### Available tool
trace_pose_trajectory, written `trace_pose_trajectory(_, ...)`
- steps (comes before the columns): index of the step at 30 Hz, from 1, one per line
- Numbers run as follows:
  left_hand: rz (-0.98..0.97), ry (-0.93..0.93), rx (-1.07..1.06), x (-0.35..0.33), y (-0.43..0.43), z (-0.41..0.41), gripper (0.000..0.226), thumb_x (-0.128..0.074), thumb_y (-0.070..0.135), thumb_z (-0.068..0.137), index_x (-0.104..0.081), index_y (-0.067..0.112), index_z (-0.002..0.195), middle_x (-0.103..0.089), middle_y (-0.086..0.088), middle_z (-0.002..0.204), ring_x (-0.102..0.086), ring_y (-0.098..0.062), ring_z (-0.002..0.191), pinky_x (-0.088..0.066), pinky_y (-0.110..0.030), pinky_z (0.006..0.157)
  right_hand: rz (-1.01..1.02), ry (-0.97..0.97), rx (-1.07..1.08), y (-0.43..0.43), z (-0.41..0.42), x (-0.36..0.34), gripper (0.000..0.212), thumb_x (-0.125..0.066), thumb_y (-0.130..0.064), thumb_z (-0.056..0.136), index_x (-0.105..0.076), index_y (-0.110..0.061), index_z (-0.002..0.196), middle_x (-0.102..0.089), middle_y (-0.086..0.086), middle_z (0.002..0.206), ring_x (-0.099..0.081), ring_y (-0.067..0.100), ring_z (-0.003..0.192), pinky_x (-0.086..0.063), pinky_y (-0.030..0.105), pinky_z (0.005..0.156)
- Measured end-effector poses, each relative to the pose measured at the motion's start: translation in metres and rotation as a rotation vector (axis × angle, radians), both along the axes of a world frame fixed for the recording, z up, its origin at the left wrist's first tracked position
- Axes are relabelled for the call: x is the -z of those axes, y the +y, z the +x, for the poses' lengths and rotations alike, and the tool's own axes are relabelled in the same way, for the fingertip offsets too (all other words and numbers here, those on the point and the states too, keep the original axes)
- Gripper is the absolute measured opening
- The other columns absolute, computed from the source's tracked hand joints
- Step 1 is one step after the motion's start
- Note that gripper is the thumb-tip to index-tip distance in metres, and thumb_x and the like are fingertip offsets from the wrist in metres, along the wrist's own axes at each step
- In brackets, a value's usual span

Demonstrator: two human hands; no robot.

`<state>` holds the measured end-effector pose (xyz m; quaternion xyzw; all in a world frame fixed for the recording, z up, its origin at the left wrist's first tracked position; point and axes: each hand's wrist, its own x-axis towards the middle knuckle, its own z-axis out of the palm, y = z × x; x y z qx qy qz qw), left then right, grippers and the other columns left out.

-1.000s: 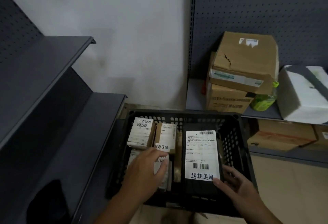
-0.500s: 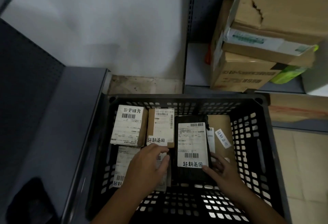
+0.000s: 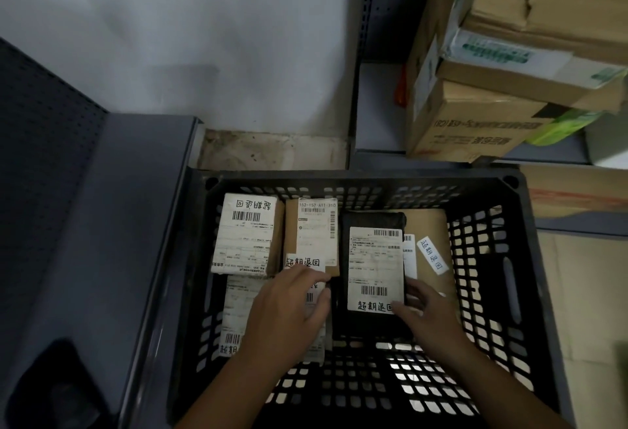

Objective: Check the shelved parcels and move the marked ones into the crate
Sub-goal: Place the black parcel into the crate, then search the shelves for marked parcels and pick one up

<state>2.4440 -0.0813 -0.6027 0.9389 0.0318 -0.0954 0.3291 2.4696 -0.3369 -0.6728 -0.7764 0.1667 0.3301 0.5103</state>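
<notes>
Inside the crate (image 3: 356,175), right hand (image 3: 430,318) grips black parcel (image 3: 373,221) marked 超期退回; left hand (image 3: 289,309) rests flat.

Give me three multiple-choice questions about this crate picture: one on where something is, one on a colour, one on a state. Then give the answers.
1. Where does the black parcel lie?
A. On a shelf
B. In the crate
C. On the bare floor

2. What colour is the crate?
A. Blue
B. Red
C. Black

3. How does the black parcel lie?
A. Flat, label up
B. Standing on end
C. Flat, label down

Answers:
1 B, the crate's walls surround it.
2 C, its lattice walls are black.
3 A, the label's barcodes and writing face the camera.
</notes>
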Motion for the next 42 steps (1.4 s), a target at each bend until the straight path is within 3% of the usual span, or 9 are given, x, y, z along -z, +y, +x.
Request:
trace_pose_trajectory(4, 0.037, -0.085, 0.003, -0.026, 0.001, -0.002, 0.035, -0.050, 0.043, 0.096, -0.062, 0.033, 0.128, -0.059, 0.021, 0.120, -0.053, 0.002, 0.112, -0.048, -0.025, 0.093, -0.250, -0.335, -0.229, 0.017, 0.011, -0.040, 0.067, -0.078, -0.029, 0.087, -0.046, -0.026, 0.146, -0.051, -0.014, 0.141, -0.046, 0.005, 0.131, -0.041, 0.028, 0.110)
trace_pose_trajectory(6, 0.062, -0.131, 0.001, -0.043, 0.003, -0.004, 0.037, -0.052, 0.043, 0.095, -0.060, 0.034, 0.131, -0.057, 0.021, 0.123, -0.051, 0.002, 0.113, -0.044, -0.024, 0.096, -0.334, -0.499, -0.415, 0.030, 0.017, -0.070, 0.071, -0.074, -0.042, 0.087, -0.042, -0.029, 0.149, -0.046, -0.015, 0.149, -0.039, 0.005, 0.140, -0.020, 0.019, 0.119)
trace_pose_trajectory(8, 0.100, -0.172, -0.016, -0.065, 0.005, -0.006, 0.038, -0.052, 0.045, 0.094, -0.060, 0.034, 0.130, -0.056, 0.021, 0.123, -0.049, 0.003, 0.112, -0.043, -0.024, 0.097, -0.401, -0.625, -0.525, 0.044, 0.019, -0.106, 0.073, -0.068, -0.050, 0.088, -0.040, -0.029, 0.152, -0.040, -0.014, 0.155, -0.037, 0.007, 0.144, -0.005, 0.009, 0.114)
trace_pose_trajectory(12, 0.169, -0.252, -0.109, -0.114, 0.010, -0.021, 0.038, -0.052, 0.047, 0.093, -0.060, 0.034, 0.128, -0.057, 0.020, 0.120, -0.054, -0.002, 0.109, -0.045, -0.025, 0.093, -0.393, -0.840, -0.649, 0.065, 0.018, -0.178, 0.071, -0.058, -0.057, 0.091, -0.040, -0.027, 0.153, -0.039, -0.010, 0.157, -0.037, 0.011, 0.144, -0.036, 0.032, 0.117)
trace_pose_trajectory(16, 0.254, -0.339, -0.272, -0.151, 0.012, -0.059, 0.039, -0.053, 0.048, 0.092, -0.061, 0.031, 0.127, -0.059, 0.017, 0.122, -0.056, -0.005, 0.113, -0.046, -0.028, 0.094, -0.315, -0.997, -0.759, 0.081, 0.013, -0.233, 0.065, -0.062, -0.053, 0.093, -0.044, -0.029, 0.150, -0.041, -0.011, 0.155, -0.039, 0.011, 0.142, -0.032, 0.031, 0.116)
trace_pose_trajectory(22, 0.427, -0.323, -0.625, -0.193, -0.005, -0.161, 0.043, -0.043, 0.060, 0.098, -0.058, 0.038, 0.132, -0.051, 0.022, 0.126, -0.049, -0.001, 0.121, -0.041, -0.026, 0.101, 0.010, -1.189, -0.983, 0.111, -0.025, -0.275, 0.058, -0.058, -0.053, 0.093, -0.056, -0.020, 0.140, -0.056, -0.004, 0.141, -0.054, 0.016, 0.130, -0.051, 0.039, 0.104)
trace_pose_trajectory(27, 0.541, -0.288, -0.920, -0.225, -0.029, -0.268, 0.043, -0.039, 0.064, 0.102, -0.059, 0.041, 0.132, -0.049, 0.025, 0.127, -0.048, 0.001, 0.122, -0.040, -0.025, 0.104, 0.242, -1.259, -1.166, 0.140, -0.101, -0.303, 0.059, -0.050, -0.062, 0.093, -0.055, -0.026, 0.139, -0.054, -0.011, 0.138, -0.054, 0.011, 0.125, -0.051, 0.031, 0.099)
trace_pose_trajectory(33, 0.642, -0.245, -1.243, -0.254, -0.068, -0.399, 0.040, -0.043, 0.061, 0.101, -0.059, 0.041, 0.130, -0.050, 0.026, 0.125, -0.049, 0.003, 0.120, -0.037, -0.019, 0.101, 0.355, -1.343, -1.430, 0.171, -0.209, -0.333, 0.052, -0.048, -0.059, 0.096, -0.056, -0.027, 0.137, -0.059, -0.014, 0.129, -0.056, 0.010, 0.118, -0.050, 0.028, 0.094)
trace_pose_trajectory(42, 0.699, -0.183, -1.660, -0.270, -0.137, -0.573, 0.039, -0.043, 0.063, 0.099, -0.057, 0.044, 0.130, -0.049, 0.029, 0.124, -0.048, 0.005, 0.118, -0.029, -0.013, 0.098, 0.549, -1.363, -1.814, 0.185, -0.393, -0.356, 0.052, -0.047, -0.058, 0.093, -0.050, -0.036, 0.139, -0.053, -0.024, 0.130, -0.052, 0.004, 0.123, -0.046, 0.021, 0.094)
